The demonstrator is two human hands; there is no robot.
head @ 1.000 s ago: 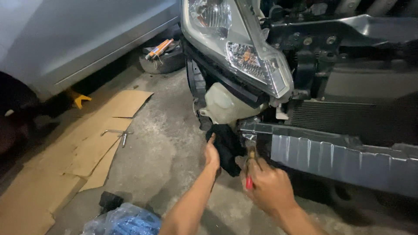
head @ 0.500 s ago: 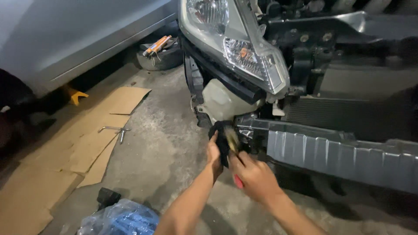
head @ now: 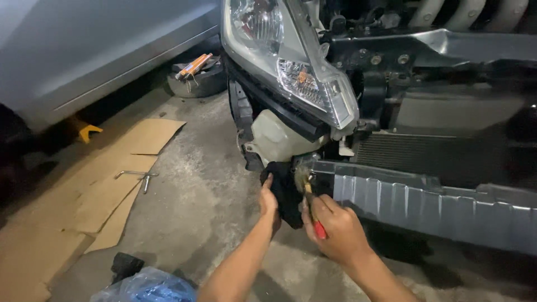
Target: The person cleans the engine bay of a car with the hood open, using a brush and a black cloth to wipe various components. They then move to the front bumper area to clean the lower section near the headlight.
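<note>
My left hand [head: 270,202] presses a black cloth [head: 286,190] against the corner of a car's front end, below the white washer tank [head: 278,138]. My right hand [head: 334,230] grips a small paintbrush [head: 309,197] with a wooden shaft and red handle end. Its bristles touch the left end of the grey metal bumper beam [head: 425,201]. Above sits the clear headlight [head: 291,61].
The bumper cover is off, baring the radiator [head: 425,154]. Flattened cardboard [head: 106,179] lies on the concrete floor with a metal wrench [head: 137,175] on it. A blue plastic bag [head: 146,285] is near my arm. A tyre [head: 193,81] holds tools beside a silver car [head: 84,50].
Both hands have risen from below the beam to its left end. The brush now meets the beam and the cloth sits higher against the car.
</note>
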